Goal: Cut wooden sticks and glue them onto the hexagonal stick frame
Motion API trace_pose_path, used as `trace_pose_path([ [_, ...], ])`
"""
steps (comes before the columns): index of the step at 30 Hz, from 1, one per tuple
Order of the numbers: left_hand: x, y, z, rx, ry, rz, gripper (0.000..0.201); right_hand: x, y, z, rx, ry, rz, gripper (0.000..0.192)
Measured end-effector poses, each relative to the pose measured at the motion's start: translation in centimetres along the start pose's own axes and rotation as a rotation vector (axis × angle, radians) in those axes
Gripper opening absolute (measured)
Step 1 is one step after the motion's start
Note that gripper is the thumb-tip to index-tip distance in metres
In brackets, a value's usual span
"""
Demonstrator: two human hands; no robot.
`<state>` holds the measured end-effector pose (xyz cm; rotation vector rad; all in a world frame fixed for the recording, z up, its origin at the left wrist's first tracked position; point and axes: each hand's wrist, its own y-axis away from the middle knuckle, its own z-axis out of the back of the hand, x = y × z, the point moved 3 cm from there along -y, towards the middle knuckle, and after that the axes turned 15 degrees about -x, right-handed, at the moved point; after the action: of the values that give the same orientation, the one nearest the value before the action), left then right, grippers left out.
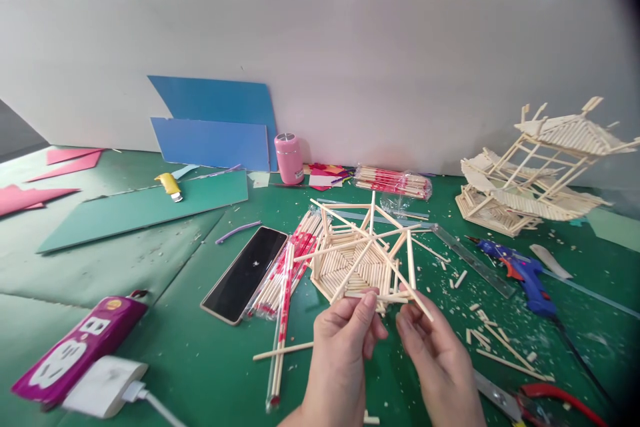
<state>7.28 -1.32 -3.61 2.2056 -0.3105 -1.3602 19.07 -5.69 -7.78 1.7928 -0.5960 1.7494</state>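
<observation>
A small model of thin wooden sticks (pixel 356 270) stands on the green table, with a ringed polygonal base, upright posts and crossing roof sticks. My left hand (pixel 343 347) is closed at its near side, thumb and fingers pinching a short wooden stick (pixel 356 295). That stick lies close to the model's near edge; whether it touches is unclear. My right hand (pixel 437 353) has its fingers curled round the model's near right corner, gripping a stick end there. Its fingertips are partly hidden behind the sticks.
Right of the hands lie a blue glue gun (pixel 523 273), a clear ruler (pixel 473 260), red-handled pliers (pixel 560 403) and stick scraps. A finished stick pavilion (pixel 530 167) stands behind. Leftward are bagged sticks (pixel 290 263), a phone (pixel 244 273), a purple pack (pixel 80 350) and a pink flask (pixel 289 160).
</observation>
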Motion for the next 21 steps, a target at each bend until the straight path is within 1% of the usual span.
trace_pose_path([
  [5,0.0,-0.2,0.1,-0.006,-0.038,-0.059,0.034,0.3,-0.2,-0.3,-0.016,0.029,0.028,0.041],
  [8,0.1,-0.3,0.0,-0.013,-0.044,-0.077,0.038,0.7,-0.2,-0.4,-0.048,0.034,0.027,0.041],
  [13,0.3,-0.3,0.0,-0.019,-0.056,-0.089,0.040,1.0,-0.2,-0.6,-0.066,0.030,0.016,0.040],
  [16,0.3,-0.3,0.1,-0.020,-0.056,-0.106,0.039,1.5,-0.2,-0.8,-0.076,0.014,0.056,0.036],
  [21,0.3,-0.2,0.3,-0.019,-0.048,-0.135,0.037,2.4,-0.3,-1.1,-0.050,0.022,0.118,0.031],
])
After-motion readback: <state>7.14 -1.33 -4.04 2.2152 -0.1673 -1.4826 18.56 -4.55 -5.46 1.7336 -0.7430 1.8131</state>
